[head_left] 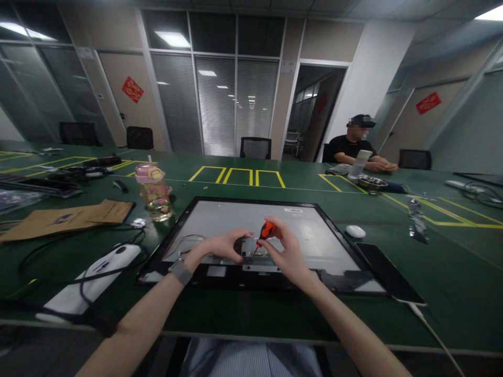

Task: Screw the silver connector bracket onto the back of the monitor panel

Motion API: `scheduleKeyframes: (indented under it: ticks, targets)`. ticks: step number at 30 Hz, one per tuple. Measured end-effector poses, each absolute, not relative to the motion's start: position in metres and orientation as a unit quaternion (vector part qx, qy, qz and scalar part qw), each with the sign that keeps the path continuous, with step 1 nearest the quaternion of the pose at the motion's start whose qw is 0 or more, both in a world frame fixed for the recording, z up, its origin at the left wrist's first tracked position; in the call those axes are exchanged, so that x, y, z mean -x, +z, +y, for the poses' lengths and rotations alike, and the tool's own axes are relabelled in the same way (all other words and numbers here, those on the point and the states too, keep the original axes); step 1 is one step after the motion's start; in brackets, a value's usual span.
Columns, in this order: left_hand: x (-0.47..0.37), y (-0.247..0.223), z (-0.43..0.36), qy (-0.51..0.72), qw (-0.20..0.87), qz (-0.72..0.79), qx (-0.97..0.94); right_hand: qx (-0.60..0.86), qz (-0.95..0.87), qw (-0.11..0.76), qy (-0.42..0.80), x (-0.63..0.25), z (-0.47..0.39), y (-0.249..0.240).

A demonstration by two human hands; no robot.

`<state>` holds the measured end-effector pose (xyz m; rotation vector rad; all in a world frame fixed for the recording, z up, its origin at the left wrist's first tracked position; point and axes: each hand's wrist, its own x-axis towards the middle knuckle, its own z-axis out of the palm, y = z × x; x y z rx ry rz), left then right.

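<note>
A flat display panel [310, 225] with a grey metal back and black frame lies on the green table in front of me. At its near middle sits a small metal bracket [261, 267] with a circuit board partly hidden by my hands. My right hand [286, 248] is closed around an orange and black screwdriver [268, 230], its tip slanting down to the bracket. Around the bracket's left end curl the thumb and fingers of my left hand [226, 246], steadying it. Thin wires [184, 238] run over the panel to the left.
To the left are a pink-lidded bottle [153, 191], a brown paper envelope [74, 217] and a white power strip [92, 283] with black cables. A white case [355, 231] and a phone [387, 269] on a cable lie right. Across the table sits a person [349, 146] near a metal bowl [369, 182].
</note>
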<state>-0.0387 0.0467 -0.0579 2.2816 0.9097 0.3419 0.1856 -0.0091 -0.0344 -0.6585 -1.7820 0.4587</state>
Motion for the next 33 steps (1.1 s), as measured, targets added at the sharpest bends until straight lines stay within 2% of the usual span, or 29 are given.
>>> scheduleKeyframes:
  ticks: [7, 13, 19, 26, 33]
  targets:
    - [0.0390, -0.0560, 0.0436, 0.130, 0.357, 0.374, -0.846, 0.279, -0.771, 0.526, 0.224, -0.1886, -0.0114, -0.0291]
    - [0.0376, -0.0525, 0.0420, 0.134, 0.354, 0.357, -0.854, 0.284, -0.769, 0.536, 0.202, -0.1896, -0.0091, -0.0320]
    - [0.0391, -0.0574, 0.0455, 0.136, 0.344, 0.362, -0.856, 0.278, -0.762, 0.531, 0.245, -0.1887, -0.0096, -0.0324]
    - [0.0389, -0.0584, 0.0449, 0.152, 0.353, 0.353, -0.853, 0.295, -0.772, 0.537, 0.167, -0.1907, -0.0088, -0.0285]
    - [0.0384, -0.0555, 0.0435, 0.146, 0.346, 0.353, -0.857, 0.275, -0.779, 0.520, 0.215, -0.1917, -0.0092, -0.0281]
